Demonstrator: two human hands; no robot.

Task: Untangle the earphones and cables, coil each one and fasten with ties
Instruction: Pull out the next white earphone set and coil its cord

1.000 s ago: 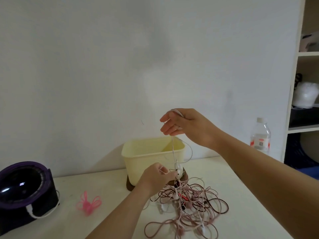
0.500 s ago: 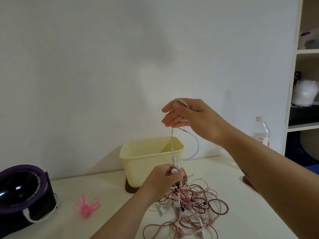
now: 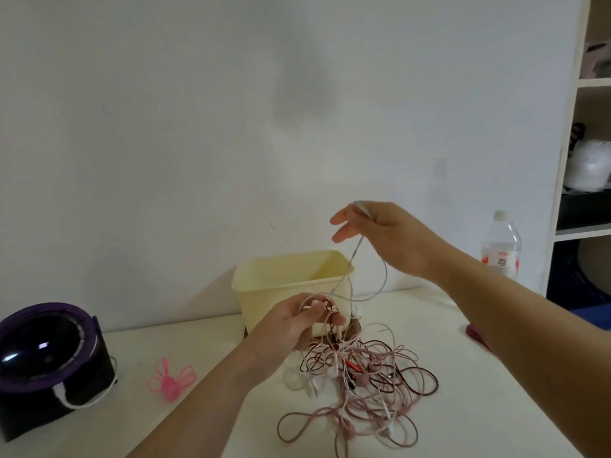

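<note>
The right hand (image 3: 380,239), raised above the worktop (image 3: 205,345), pinches a white earphone cable (image 3: 355,251) that hangs down from it, fingers stretched forward. The left hand (image 3: 294,322), lower, grips loops lifted from the tangle of cables (image 3: 373,381), which lies on the worktop before a cream tub (image 3: 284,285). Pink ties (image 3: 172,382) lie to the left.

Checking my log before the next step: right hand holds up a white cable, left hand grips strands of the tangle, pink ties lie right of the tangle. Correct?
One slip: the head view shows the pink ties left of the tangle, not right. The rest holds: right hand holds up the white cable, left hand grips strands.
</note>
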